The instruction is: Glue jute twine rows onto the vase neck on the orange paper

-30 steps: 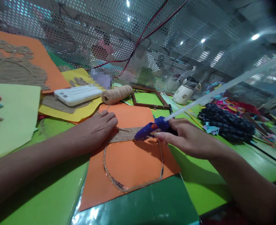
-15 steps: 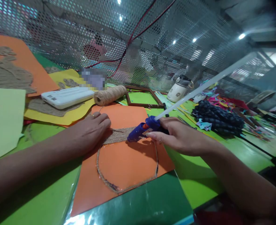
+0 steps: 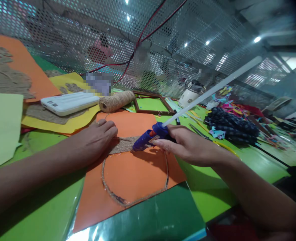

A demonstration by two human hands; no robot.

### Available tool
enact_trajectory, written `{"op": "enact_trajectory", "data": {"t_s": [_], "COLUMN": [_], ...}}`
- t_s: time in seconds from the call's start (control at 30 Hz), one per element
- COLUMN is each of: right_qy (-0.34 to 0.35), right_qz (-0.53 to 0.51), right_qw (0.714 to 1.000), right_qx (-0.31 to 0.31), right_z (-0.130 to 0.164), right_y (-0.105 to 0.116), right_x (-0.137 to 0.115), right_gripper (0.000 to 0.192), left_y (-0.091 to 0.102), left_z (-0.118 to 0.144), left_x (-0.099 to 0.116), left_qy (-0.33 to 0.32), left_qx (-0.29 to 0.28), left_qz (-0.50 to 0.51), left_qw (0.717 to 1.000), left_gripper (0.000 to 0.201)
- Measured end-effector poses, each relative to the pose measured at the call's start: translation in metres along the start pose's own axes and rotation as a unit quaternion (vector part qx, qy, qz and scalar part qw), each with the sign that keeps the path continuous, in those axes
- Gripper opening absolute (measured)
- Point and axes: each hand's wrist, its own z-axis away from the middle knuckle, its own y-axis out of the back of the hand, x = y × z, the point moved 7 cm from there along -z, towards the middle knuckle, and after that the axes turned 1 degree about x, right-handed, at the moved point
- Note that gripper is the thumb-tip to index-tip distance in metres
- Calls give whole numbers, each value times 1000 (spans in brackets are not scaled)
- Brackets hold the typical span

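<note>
My right hand (image 3: 183, 142) is wrapped round a blue hot glue gun (image 3: 146, 138). A long, pale glue stick (image 3: 213, 90) juts from its back, up to the right. The nozzle is low over the lower edge of a band of twine rows (image 3: 121, 147) on an orange sheet (image 3: 135, 174). My left hand (image 3: 101, 139) rests at the band's left end, fingers curled and closed round a twine strand, the fingertips partly hidden. Below the band, a glued twine outline (image 3: 104, 177) curves round bare orange paper. A twine roll (image 3: 116, 101) lies behind my left hand.
A green sheet (image 3: 148, 217) lies under the orange one. Behind stand a brown frame (image 3: 154, 112) and a white container (image 3: 189, 95). To the left, a white power bank-like device (image 3: 69, 103) lies on yellow paper (image 3: 59, 126). Scissors (image 3: 200, 131) and dark cloth (image 3: 230, 125) lie right.
The glue gun and my right hand have shifted slightly left along the band's edge. The view has also drifted a little, showing more of the scissors. My left hand stays in place on the twine.
</note>
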Motion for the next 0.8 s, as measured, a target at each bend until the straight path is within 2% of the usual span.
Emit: {"op": "enact_trajectory", "data": {"t_s": [0.27,0.5,0.7,0.8], "right_qy": [-11,10,-4,-7], "right_qz": [1,35,44,65], "right_qw": [1000,999,999,998], "right_qx": [-21,10,-27,-26], "right_z": [4,5,8,9], "right_y": [14,12,17,22], "right_x": [11,3,12,15], "right_gripper": [31,26,27,29], "left_y": [2,2,-1,-1], "left_z": [0,-2,0,0], "left_x": [3,1,-2,-2], "left_qy": [8,16,5,1], "left_qx": [-19,-23,-9,-2], "left_qz": [-8,8,17,18], "left_qw": [1000,1000,1000,1000], "left_gripper": [25,28,35,36]}}
